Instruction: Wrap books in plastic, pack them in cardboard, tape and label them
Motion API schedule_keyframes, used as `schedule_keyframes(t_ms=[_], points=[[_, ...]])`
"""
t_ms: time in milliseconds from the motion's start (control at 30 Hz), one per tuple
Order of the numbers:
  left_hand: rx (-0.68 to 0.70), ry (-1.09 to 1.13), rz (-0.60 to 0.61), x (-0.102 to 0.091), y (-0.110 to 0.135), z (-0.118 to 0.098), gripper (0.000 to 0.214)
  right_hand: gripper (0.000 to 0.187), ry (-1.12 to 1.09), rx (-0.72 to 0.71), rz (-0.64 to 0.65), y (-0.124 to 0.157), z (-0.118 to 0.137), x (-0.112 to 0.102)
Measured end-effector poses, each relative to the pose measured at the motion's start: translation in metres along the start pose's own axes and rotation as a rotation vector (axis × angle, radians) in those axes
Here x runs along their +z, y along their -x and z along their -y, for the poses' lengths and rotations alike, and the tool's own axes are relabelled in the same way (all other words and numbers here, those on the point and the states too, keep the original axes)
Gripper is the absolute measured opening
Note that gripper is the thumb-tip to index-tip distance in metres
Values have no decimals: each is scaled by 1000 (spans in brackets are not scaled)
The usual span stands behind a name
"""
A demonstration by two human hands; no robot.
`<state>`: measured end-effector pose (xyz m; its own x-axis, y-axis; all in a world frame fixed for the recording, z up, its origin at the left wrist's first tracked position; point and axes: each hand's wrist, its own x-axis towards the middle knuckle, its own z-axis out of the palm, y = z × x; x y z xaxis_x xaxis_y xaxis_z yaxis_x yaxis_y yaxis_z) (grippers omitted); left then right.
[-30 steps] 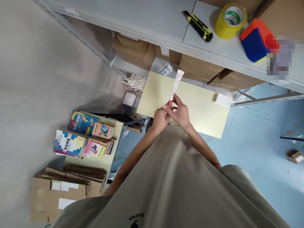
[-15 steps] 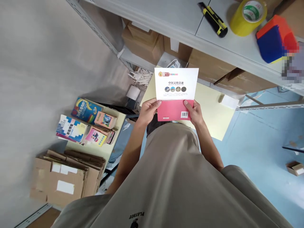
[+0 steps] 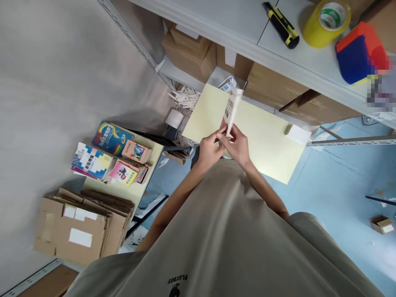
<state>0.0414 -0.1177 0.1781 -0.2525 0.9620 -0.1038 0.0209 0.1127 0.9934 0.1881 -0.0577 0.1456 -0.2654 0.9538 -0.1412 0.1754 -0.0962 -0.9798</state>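
A thin book point(image 3: 232, 108) with a white and red cover stands nearly edge-on in front of me, so its spine or page edge and only a strip of the cover show. My left hand point(image 3: 211, 151) grips its lower end from the left, fingers closed. From the right my right hand point(image 3: 237, 146) closes on the same end, its thumb meeting the left fingers. Both hands hide the book's lower part. Below it lies a pale yellow board or tabletop point(image 3: 266, 144).
Left, several stacked books point(image 3: 93, 161) lie beside flattened cardboard boxes point(image 3: 77, 231). On the shelf above are a utility knife point(image 3: 283, 25), a yellow tape roll point(image 3: 324, 31) and a blue-orange holder point(image 3: 355, 57). Cardboard boxes point(image 3: 275, 84) fill the level beneath. A small open box point(image 3: 382, 224) sits on the floor.
The book has turned from its cover facing me to nearly edge-on. My hands have come together at its lower end, the right one moving left. The view has shifted slightly.
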Motion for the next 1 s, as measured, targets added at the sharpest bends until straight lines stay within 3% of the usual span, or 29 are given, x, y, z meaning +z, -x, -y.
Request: schedule_keyframes(t_ms=[100, 267, 367, 633, 900, 1000], points=[[-29, 90, 28, -5, -1, 7, 58, 72, -12, 7, -33, -3, 0, -11], [-185, 176, -206, -38, -7, 9, 56, 57, -280, 59, 84, -3, -1, -44], [-211, 220, -215, -51, -7, 0, 49, 54, -355, 105, 131, 1, 3, -54], [-213, 223, -126, -58, -5, -18, 49, 56, -340, 82, 179, -1, 10, -62], [-186, 176, -129, -66, -6, -7, 49, 74, -210, 81, 191, -1, 10, -65], [-143, 138, -203, -73, -11, 5, 48, 74, -208, 82, 186, 0, 9, -66]])
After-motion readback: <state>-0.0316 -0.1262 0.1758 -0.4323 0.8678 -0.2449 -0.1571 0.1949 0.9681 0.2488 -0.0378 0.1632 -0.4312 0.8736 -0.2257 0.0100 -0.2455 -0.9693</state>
